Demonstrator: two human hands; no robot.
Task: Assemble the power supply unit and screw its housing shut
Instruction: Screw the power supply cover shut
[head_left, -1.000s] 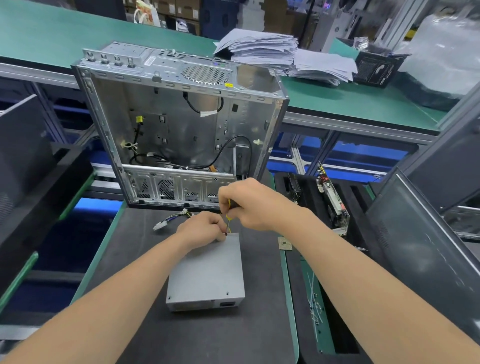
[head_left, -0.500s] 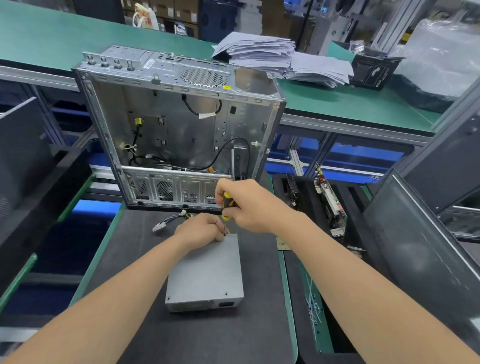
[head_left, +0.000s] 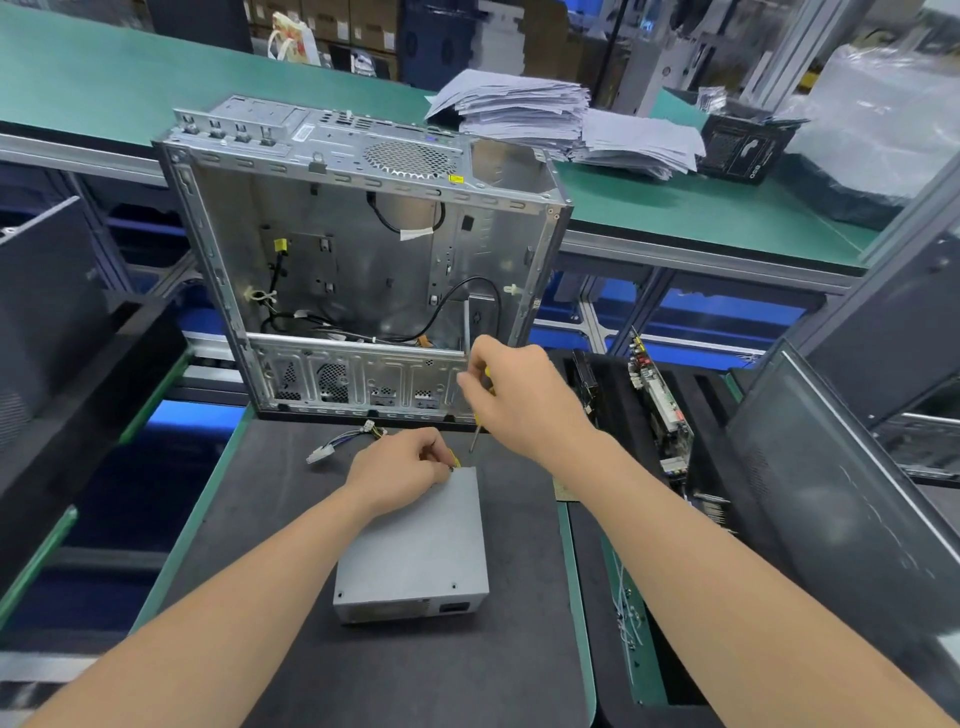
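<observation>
A: Where is the power supply unit?

B: Flat on the dark table, lid up, its long axis running six to twelve o'clock. The open computer case stands just beyond it at twelve. White cable plugs lie on the mat at about eleven.

A: And the hands?

B: The left hand rests on the unit's far end, fingers curled. Its fingertips are drawn together at the one o'clock corner of the lid. Whether they pinch a screw there is too small to tell. The right hand is wrapped round the yellow handle of a screwdriver.

A: How does the tool stand?

B: Nearly upright, with the handle leaning a little toward one o'clock and the tip down. The tip hangs clear of the housing, just past the far edge. It is near the left fingertips but not touching them.

A: So which way is the corner from the tip?

B: Toward seven o'clock and downward. The left hand is nearer the corner and the right hand carries the tool. I'd judge the step in hand to be driving that corner screw. The move turns on bringing the tip down that short line with the shaft square to the lid, or it may skate off.
</observation>
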